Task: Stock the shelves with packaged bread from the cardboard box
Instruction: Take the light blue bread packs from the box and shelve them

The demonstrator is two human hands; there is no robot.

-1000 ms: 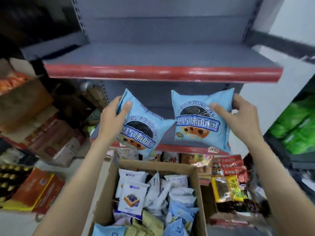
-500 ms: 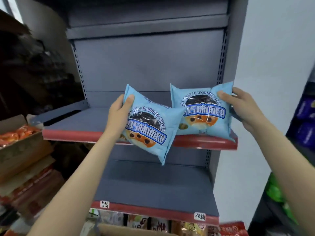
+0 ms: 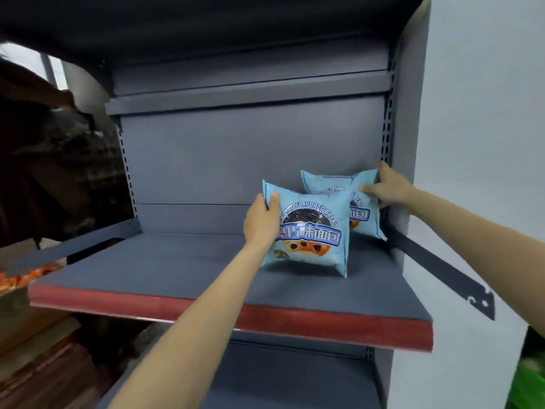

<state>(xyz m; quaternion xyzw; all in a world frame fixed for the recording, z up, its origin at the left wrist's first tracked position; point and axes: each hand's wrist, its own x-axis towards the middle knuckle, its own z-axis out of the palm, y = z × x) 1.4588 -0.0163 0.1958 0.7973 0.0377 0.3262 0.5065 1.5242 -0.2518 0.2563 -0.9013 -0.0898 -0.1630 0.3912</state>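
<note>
Person, head view: two bare forearms and two bare hands.
Left hand [image 3: 261, 221]: no sleeve, glove, ring, watch or band visible up the forearm to the frame's lower edge.
Right hand [image 3: 389, 187]: likewise unsleeved and unadorned from wrist to the frame's right edge.
Fingers [image 3: 272, 202]: short, plain nails where visible; details softened by blur.
No markings seen on either arm.

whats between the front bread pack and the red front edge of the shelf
Nothing: in the head view the stretch of grey shelf from the front bread pack to the red edge is bare, crossed only by the left forearm above it.
</note>
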